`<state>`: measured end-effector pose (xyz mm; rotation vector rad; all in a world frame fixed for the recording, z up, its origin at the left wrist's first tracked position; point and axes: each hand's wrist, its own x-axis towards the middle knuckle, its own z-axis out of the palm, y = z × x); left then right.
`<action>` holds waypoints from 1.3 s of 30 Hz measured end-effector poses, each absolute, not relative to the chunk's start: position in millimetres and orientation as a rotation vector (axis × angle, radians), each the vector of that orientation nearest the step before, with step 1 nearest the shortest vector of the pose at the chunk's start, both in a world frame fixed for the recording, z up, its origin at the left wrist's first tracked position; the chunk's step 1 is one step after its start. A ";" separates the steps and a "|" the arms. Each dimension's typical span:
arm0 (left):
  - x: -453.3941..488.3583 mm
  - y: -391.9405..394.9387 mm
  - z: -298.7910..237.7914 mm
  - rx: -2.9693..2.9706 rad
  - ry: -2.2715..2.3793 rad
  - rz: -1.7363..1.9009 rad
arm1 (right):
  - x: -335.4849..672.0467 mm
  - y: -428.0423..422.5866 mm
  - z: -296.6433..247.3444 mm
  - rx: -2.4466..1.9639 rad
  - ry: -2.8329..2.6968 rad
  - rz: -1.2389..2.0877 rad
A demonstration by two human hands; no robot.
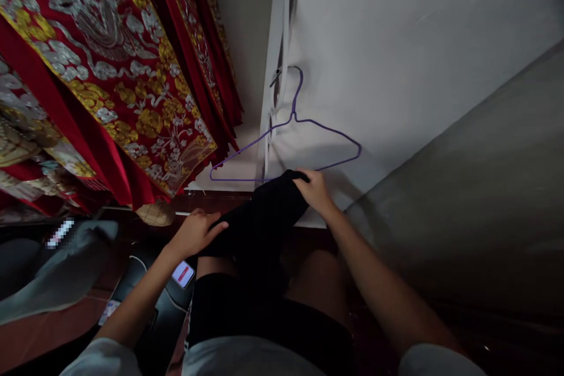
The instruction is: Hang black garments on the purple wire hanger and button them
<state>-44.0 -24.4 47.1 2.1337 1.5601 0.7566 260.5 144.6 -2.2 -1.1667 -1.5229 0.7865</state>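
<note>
A black garment (264,223) lies over my lap and stretches up toward the wall. My right hand (314,189) grips its far end, just below a purple wire hanger (304,122) that hangs on a nail by the white door frame. My left hand (196,232) holds the garment's near left edge. My bare knees and black shorts show beneath the cloth.
Red curtains (110,70) with gold and silver embroidery hang at the left. A grey cloth (57,273) lies at the lower left, beside a dark bag (163,305) with a small red-and-white label. A grey wall or panel (462,200) rises at the right.
</note>
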 end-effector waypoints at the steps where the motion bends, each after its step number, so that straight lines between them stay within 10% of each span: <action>1: -46.6 -22.6 48.1 2.151 1.536 0.699 | 273.2 135.1 1.9 -1.164 -1.556 0.749; 32: 4.8 66.9 137.0 2.419 1.420 1.051 | 391.9 121.0 91.8 -1.530 -1.472 0.479; 39: -30.0 97.0 135.7 2.314 1.692 1.222 | 396.5 107.2 108.8 -1.339 -1.393 0.997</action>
